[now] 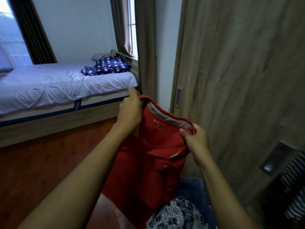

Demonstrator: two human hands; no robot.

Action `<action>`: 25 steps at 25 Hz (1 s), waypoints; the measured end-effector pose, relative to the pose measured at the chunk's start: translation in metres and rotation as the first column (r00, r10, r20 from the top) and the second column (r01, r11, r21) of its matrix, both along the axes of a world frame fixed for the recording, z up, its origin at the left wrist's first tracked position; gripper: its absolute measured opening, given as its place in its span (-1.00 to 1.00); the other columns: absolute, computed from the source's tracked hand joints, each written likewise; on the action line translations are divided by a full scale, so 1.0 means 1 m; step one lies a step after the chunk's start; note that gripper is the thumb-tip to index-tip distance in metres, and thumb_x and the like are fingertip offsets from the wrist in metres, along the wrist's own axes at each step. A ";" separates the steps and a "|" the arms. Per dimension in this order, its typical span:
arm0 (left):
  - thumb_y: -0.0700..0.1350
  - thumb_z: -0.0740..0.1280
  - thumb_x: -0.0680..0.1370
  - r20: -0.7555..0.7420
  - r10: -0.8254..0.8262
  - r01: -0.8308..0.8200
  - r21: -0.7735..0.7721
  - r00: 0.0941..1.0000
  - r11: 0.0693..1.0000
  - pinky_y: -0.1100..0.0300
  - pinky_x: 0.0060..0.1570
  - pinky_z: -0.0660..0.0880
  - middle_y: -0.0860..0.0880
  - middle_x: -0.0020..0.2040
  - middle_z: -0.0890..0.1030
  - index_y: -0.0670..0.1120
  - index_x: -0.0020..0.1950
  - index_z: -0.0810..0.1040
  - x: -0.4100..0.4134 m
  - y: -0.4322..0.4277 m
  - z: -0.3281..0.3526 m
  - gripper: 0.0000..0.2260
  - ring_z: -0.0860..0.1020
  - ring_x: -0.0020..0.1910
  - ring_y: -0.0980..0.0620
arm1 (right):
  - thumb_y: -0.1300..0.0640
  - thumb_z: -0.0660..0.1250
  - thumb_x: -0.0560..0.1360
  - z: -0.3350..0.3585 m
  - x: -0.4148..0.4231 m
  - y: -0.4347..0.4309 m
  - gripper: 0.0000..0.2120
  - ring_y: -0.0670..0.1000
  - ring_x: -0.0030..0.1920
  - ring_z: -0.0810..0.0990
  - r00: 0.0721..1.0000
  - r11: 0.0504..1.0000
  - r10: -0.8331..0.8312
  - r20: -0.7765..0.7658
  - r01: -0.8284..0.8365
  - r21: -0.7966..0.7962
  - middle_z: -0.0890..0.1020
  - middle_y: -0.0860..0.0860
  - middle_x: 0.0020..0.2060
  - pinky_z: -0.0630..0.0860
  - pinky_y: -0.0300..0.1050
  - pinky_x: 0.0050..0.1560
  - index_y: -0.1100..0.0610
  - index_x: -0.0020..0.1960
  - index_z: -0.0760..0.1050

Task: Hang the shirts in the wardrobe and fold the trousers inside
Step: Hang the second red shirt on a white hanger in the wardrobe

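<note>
So the red shirt (148, 162) hangs limp, held up by its grey-lined neckline, label showing. The wood-grain wardrobe door (239, 80) stands just to its right.

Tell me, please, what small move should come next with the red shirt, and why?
Probably let the right hand go to reach for a hanger: it and the left hand both grip the red shirt at the collar, no hanger is in view, and the wardrobe door stands on the right.
</note>
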State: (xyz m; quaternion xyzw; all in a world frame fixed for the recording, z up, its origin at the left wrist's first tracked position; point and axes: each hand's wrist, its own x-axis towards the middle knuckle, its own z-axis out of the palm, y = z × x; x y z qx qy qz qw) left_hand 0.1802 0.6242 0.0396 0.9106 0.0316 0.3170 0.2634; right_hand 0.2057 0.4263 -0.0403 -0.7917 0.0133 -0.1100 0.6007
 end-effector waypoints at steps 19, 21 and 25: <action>-0.05 0.27 0.57 0.276 -0.426 0.442 0.006 0.862 0.897 0.00 -0.15 0.32 -0.34 0.00 0.58 -0.25 0.07 0.39 -0.025 -0.220 0.143 -0.73 0.51 0.03 -0.35 | 0.11 0.29 0.52 0.193 -0.153 -0.211 -0.80 0.08 -0.05 0.62 0.514 0.693 -0.519 0.683 0.721 -0.016 0.69 0.11 -0.08 0.38 -0.25 -0.11 0.12 0.07 0.62; -0.12 0.27 0.56 0.194 -0.521 0.530 0.009 0.831 0.848 0.06 -0.20 0.21 -0.37 0.01 0.57 -0.29 0.10 0.40 -0.022 -0.251 0.136 -0.75 0.51 0.04 -0.35 | 0.12 0.28 0.53 0.183 -0.168 -0.236 -0.80 0.10 -0.04 0.61 0.496 0.635 -0.585 0.641 0.772 -0.018 0.68 0.12 -0.07 0.35 -0.26 -0.14 0.10 0.08 0.62; -0.17 0.26 0.53 -0.006 -0.629 0.628 -0.028 0.778 0.777 0.03 -0.22 0.31 -0.40 -0.05 0.57 -0.23 -0.22 0.43 -0.022 -0.302 0.128 -0.82 0.54 -0.01 -0.32 | 0.12 0.25 0.54 0.176 -0.199 -0.277 -0.78 0.05 -0.02 0.59 0.435 0.528 -0.689 0.580 0.849 -0.009 0.66 0.08 -0.03 0.30 -0.32 -0.13 0.08 0.12 0.61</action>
